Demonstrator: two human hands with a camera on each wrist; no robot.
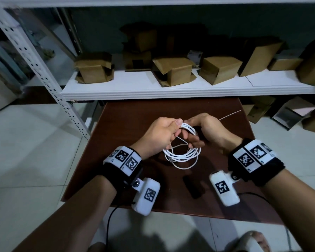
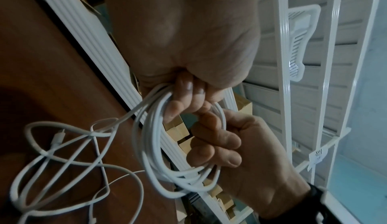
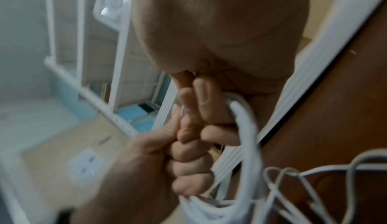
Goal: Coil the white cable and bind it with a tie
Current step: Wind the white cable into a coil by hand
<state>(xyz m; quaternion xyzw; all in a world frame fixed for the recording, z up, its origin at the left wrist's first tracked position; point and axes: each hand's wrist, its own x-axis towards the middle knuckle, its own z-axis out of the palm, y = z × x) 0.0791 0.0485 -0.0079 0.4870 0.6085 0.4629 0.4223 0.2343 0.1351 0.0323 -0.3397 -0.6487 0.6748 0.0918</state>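
The white cable point(image 1: 182, 155) is gathered into a coil of several loops above a dark brown table point(image 1: 127, 124). My left hand point(image 1: 164, 131) grips the top of the bundle, thumb on top. My right hand point(image 1: 205, 128) is curled round the same bundle right beside it. In the left wrist view my left fingers point(image 2: 184, 98) clasp the loops point(image 2: 150, 144) and my right hand point(image 2: 232, 146) wraps the coil lower down. Loose turns with a connector point(image 2: 57, 136) lie on the table. A thin white tie point(image 1: 229, 114) sticks out past my right hand. The right wrist view is blurred.
A white shelf point(image 1: 171, 88) with several brown cardboard boxes point(image 1: 173, 70) runs just behind the table. Its perforated upright point(image 1: 44, 73) stands at the left. More boxes point(image 1: 287, 113) lie on the tiled floor at the right.
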